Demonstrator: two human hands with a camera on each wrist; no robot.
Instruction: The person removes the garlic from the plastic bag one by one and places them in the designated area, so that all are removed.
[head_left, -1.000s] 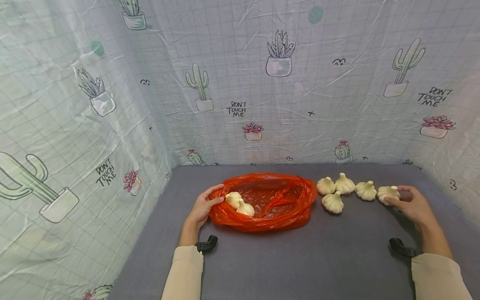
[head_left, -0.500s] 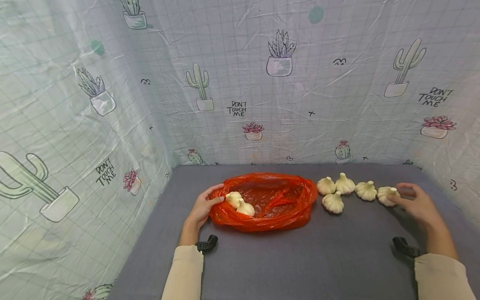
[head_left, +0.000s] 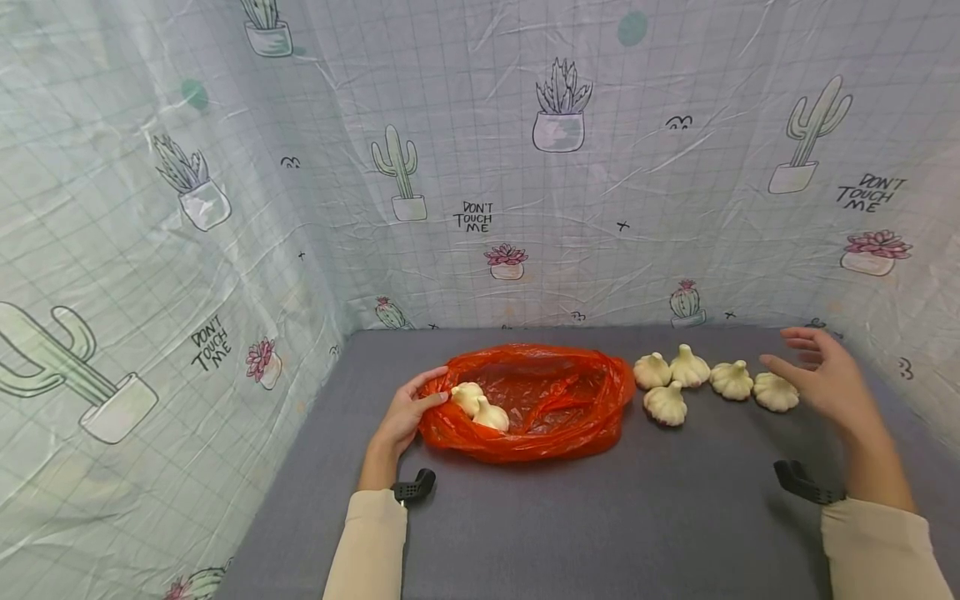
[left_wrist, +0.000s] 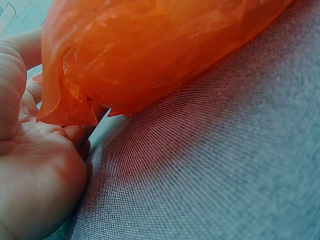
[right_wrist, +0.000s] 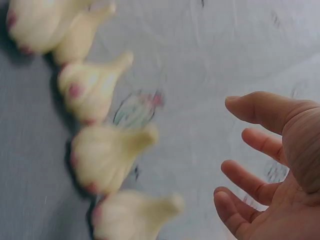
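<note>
A red plastic bag (head_left: 525, 450) lies on the table with its mouth spread wide. Two garlic bulbs (head_left: 491, 414) sit inside it at the left end. My left hand (head_left: 401, 414) pinches the bag's left rim, thumb over the edge and fingers outside; the left wrist view shows the crumpled plastic (left_wrist: 125, 55) between them. Several more garlic bulbs (head_left: 731, 381) lie to the right of the bag. Just above and right of the rightmost bulb (head_left: 776, 392), my right hand (head_left: 828, 379) is raised with spread fingers, holding nothing; in the right wrist view the bulbs (right_wrist: 112, 157) stand apart from its fingers.
The grey table (head_left: 585, 533) ends at a patterned cloth backdrop (head_left: 517, 167) behind and at both sides. A black wrist camera (head_left: 806, 483) sits on the right wrist, another camera (head_left: 414, 487) on the left.
My right hand has let go of the rightmost garlic bulb and risen up and away from it; the bulb stays on the table. The left hand and bag have not moved.
</note>
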